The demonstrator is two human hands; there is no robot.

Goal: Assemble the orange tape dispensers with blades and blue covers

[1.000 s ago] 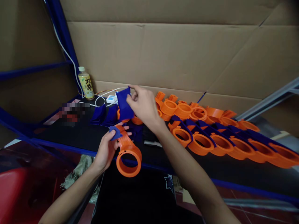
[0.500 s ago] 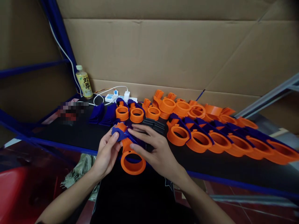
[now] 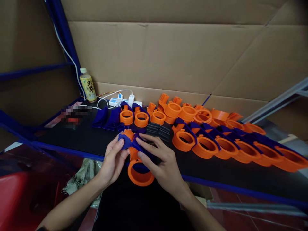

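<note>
Both hands hold one orange ring part [image 3: 141,171] with blue plates on its stem, above the near edge of the black table [image 3: 79,141]. My left hand [image 3: 113,162] pinches a small blue plate [image 3: 124,141] against the stem's top. My right hand [image 3: 160,162] presses a larger blue plate [image 3: 141,147] onto the stem, fingers wrapped over it. Just behind lie three small orange rings [image 3: 141,118] and a stack of black pieces [image 3: 157,130].
A long row of orange rings fitted with blue plates [image 3: 231,146] runs to the right. Loose blue plates [image 3: 107,117] lie at the left, with a drink bottle [image 3: 88,85] and a white power strip [image 3: 115,101] behind. A cardboard wall [image 3: 168,54] backs the table.
My right hand brought the larger blue plate down from the back of the table and set it against the orange part's stem. The part has sunk slightly toward me.
</note>
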